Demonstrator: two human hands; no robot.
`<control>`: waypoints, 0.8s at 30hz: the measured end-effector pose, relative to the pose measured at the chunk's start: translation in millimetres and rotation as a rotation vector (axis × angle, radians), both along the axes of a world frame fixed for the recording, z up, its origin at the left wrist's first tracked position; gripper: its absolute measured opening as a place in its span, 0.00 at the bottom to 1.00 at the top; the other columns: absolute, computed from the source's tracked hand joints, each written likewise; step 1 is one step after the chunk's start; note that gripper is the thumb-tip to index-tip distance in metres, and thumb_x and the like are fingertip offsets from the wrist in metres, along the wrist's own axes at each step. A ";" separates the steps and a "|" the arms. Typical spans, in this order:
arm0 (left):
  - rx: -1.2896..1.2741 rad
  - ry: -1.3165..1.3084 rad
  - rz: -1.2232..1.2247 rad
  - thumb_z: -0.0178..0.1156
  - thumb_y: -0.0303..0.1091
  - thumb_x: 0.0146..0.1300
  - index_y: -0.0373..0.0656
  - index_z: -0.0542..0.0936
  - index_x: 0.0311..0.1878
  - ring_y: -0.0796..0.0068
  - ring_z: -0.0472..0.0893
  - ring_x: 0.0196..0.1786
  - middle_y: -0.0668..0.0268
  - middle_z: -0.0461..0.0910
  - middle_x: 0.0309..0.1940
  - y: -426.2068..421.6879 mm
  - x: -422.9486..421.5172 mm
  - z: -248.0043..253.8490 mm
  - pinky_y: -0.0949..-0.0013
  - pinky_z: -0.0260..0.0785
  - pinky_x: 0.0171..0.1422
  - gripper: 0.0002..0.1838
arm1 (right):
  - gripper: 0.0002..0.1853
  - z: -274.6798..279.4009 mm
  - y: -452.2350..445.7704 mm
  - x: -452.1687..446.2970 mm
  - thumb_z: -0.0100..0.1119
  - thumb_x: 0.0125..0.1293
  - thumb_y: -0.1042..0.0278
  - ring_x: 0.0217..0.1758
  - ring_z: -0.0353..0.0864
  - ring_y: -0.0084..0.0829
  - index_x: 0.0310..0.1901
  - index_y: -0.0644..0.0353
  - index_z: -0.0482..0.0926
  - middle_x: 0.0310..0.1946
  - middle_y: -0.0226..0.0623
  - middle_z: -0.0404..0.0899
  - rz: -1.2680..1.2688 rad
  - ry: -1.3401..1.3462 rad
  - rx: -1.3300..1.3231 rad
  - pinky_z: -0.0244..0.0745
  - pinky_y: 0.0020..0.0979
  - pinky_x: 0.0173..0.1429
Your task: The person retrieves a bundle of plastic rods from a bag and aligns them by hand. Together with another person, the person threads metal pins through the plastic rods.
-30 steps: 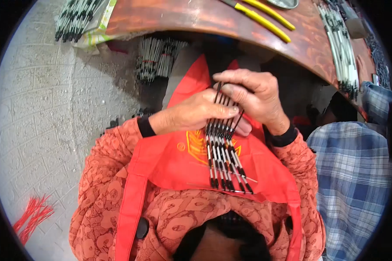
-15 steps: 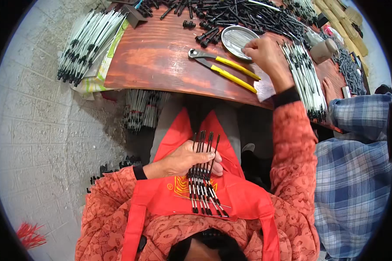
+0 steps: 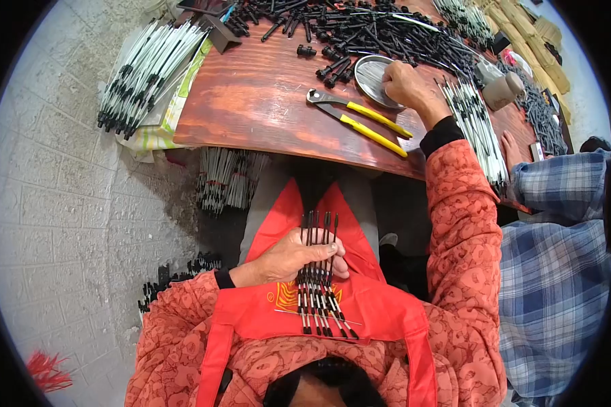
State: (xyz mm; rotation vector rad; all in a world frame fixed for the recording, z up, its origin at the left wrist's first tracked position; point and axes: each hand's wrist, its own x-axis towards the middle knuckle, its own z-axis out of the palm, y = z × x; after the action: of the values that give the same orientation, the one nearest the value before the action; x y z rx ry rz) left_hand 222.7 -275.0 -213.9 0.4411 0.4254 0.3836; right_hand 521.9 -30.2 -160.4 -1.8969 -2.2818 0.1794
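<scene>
My left hand (image 3: 288,259) is closed around a fan of slim black-and-white rods (image 3: 319,302) over my red apron (image 3: 380,305), its thumb across their black upper ends. Thin wires cross the rods near their lower ends. On the tabletop, my right hand (image 3: 413,88) is at the right rim of a round metal dish (image 3: 368,80) that holds thin, pale, wire-like pieces. Its fingers are curled together, and what they pinch is too small to make out. End-cutting pliers (image 3: 375,137) with yellow handles lie just left of and below that hand.
Black plastic parts (image 3: 387,37) are heaped at the back of the wooden table (image 3: 251,102). Rod bundles lie at the left (image 3: 149,74) and right (image 3: 478,129). A grey cup (image 3: 502,91) stands at right, near a person's plaid sleeve (image 3: 563,180).
My right hand still works at the dish, its fingers now lower and more curled at the rim. The view has shifted slightly. My left hand keeps its hold on the rods.
</scene>
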 end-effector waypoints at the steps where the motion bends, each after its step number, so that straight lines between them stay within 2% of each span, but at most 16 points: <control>1: -0.001 0.007 0.004 0.56 0.32 0.70 0.34 0.76 0.47 0.56 0.85 0.47 0.54 0.84 0.38 -0.3 0.1 -0.2 0.55 0.77 0.56 0.10 | 0.09 4.8 -3.3 -1.4 0.57 0.49 0.75 0.40 0.83 0.55 0.32 0.68 0.84 0.34 0.62 0.80 -0.026 -0.007 -0.015 0.76 0.47 0.47; 6: -0.013 0.027 0.009 0.56 0.31 0.70 0.34 0.75 0.49 0.54 0.85 0.47 0.52 0.84 0.38 -2.3 1.5 1.9 0.54 0.77 0.56 0.11 | 0.10 16.4 -20.4 -11.1 0.57 0.50 0.73 0.41 0.82 0.56 0.31 0.68 0.83 0.34 0.62 0.80 -0.014 0.069 -0.015 0.76 0.47 0.48; 11: -0.006 0.023 0.008 0.56 0.31 0.70 0.34 0.75 0.50 0.53 0.85 0.48 0.52 0.84 0.39 -3.8 0.0 2.6 0.54 0.77 0.56 0.11 | 0.09 -12.7 3.6 5.6 0.56 0.50 0.74 0.39 0.82 0.57 0.30 0.68 0.83 0.31 0.61 0.80 0.047 0.051 0.068 0.76 0.48 0.47; 16: -0.003 0.029 0.017 0.56 0.31 0.70 0.35 0.75 0.50 0.54 0.85 0.48 0.52 0.84 0.39 -4.7 -2.2 4.4 0.54 0.77 0.56 0.11 | 0.08 6.3 -5.7 -0.2 0.55 0.51 0.74 0.38 0.82 0.58 0.26 0.68 0.83 0.30 0.61 0.80 -0.015 0.069 0.041 0.76 0.48 0.46; 19: 0.007 0.042 0.004 0.56 0.31 0.70 0.35 0.75 0.51 0.54 0.85 0.48 0.52 0.84 0.40 -4.3 -1.5 7.1 0.55 0.77 0.56 0.11 | 0.09 23.8 -27.8 -11.4 0.53 0.54 0.74 0.37 0.81 0.58 0.31 0.68 0.83 0.29 0.60 0.80 -0.063 -0.024 0.106 0.76 0.49 0.45; 22: 0.043 0.066 -0.011 0.54 0.32 0.71 0.36 0.74 0.52 0.55 0.84 0.49 0.52 0.84 0.41 -3.2 -0.6 8.4 0.56 0.77 0.56 0.12 | 0.10 20.0 -39.4 -5.2 0.53 0.59 0.72 0.33 0.84 0.52 0.37 0.67 0.83 0.27 0.58 0.80 0.060 -0.023 0.481 0.77 0.45 0.40; 24: 0.058 0.075 -0.011 0.53 0.32 0.72 0.36 0.74 0.52 0.56 0.85 0.48 0.52 0.84 0.41 -2.6 -0.7 5.2 0.59 0.77 0.56 0.12 | 0.11 33.5 -78.5 -20.2 0.55 0.64 0.68 0.31 0.86 0.38 0.41 0.67 0.82 0.25 0.50 0.82 -0.016 0.400 0.123 0.77 0.35 0.36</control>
State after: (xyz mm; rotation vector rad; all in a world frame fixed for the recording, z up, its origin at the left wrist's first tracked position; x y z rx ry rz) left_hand 222.0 -277.5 -208.7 0.5150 0.4854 0.3699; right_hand 501.7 -108.6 -126.8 -1.6435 -1.9639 0.3701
